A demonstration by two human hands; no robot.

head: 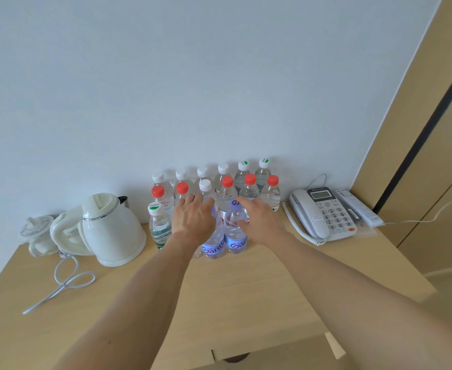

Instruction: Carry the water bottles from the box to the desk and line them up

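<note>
Fingers of the left hand point(192, 217) and right hand point(259, 217) lie spread over two blue-labelled bottles point(236, 231) fronting the rows on the desk point(246, 284), so lining up looks nearly done.

So the bottles point(215, 188) stand in rows at the back of the table point(246, 289) against the wall, kettle point(112, 228) to their left, phone point(323, 212) on the right, box point(246, 353) up front.
</note>
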